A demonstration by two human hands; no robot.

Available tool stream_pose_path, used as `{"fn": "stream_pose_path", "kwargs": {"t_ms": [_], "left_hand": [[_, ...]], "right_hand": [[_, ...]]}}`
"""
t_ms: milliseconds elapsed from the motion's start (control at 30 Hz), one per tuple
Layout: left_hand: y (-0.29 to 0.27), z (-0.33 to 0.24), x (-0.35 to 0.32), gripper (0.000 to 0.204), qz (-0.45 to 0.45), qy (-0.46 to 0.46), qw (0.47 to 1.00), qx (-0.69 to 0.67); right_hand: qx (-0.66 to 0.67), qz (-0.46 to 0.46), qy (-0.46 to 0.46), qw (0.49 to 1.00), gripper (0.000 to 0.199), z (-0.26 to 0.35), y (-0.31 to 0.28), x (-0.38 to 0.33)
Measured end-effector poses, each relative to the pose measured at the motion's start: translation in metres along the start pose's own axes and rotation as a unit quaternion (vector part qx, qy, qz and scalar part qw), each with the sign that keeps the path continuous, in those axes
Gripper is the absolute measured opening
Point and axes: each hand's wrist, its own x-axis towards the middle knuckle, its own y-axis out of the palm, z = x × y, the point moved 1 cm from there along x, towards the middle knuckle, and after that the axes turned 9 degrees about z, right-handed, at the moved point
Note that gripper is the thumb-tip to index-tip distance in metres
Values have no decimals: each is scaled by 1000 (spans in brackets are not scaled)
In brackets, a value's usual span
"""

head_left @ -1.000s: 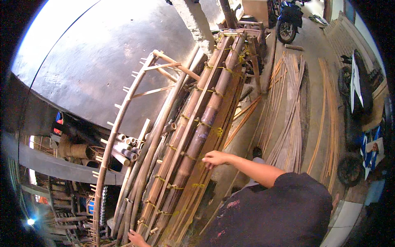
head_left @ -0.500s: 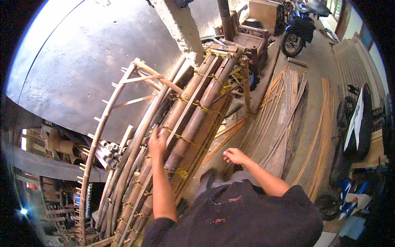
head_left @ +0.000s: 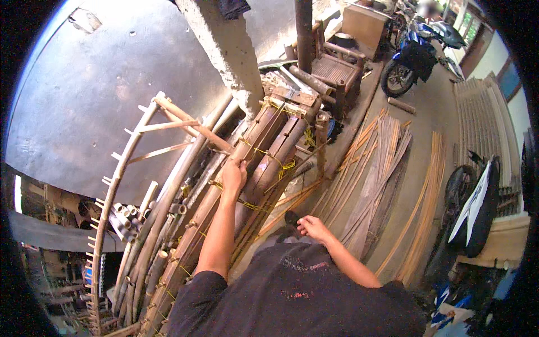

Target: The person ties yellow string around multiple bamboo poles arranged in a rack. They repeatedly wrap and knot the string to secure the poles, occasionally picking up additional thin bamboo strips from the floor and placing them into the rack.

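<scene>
The left hand rests on the light-brown round bamboo pole, its fingers bent over the upper side; whether they truly grip it or a tie, I cannot tell. The right hand is apart from the poles, to the right of the left hand and nearer the body, its fingers loosely curled; whether anything thin is pinched there, I cannot tell.

Just right of the left hand lies a darker, purplish-brown bamboo pole, running alongside the lighter one. Thin yellow cord loops out between the two hands, and more ties cross the poles ahead of the left hand and behind it.

The step in hand looks like handling or checking the tied poles with the left hand alone. A next move calls for fingers placed clear of the cord, and for the right hand to come over if a tie must be worked.

Farther left of the left hand stands a pale, curved bamboo frame with short pegs. Ahead of that hand a rough whitish post slants up, with a brown slatted bamboo chair beyond and to the right. Right of the right hand, long flat grey-brown strips fan over the floor.
</scene>
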Motion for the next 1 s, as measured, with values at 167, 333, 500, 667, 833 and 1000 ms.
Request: {"fn": "stream_pose_path", "kwargs": {"t_ms": [167, 333, 500, 667, 833, 1000], "left_hand": [[-8, -8, 6, 28, 135, -46, 989, 25], [4, -4, 12, 26, 161, -72, 984, 38], [37, -32, 27, 20, 3, 1, 999, -38], [44, -47, 31, 18, -40, -65, 997, 7], [44, -55, 28, 17, -19, -134, 989, 53], [63, -36, 20, 19, -87, -55, 994, 25]], "right_hand": [[-133, 63, -58, 987, 31, 55, -33, 49], [-129, 125, -137, 974, 32, 147, -34, 98], [352, 154, 37, 923, 37, 201, -17, 122], [521, 12, 96, 848, 39, 213, 5, 124], [434, 16, -216, 875, 19, 270, 12, 127], [-499, 403, -342, 687, 47, 342, 70, 146]]}}
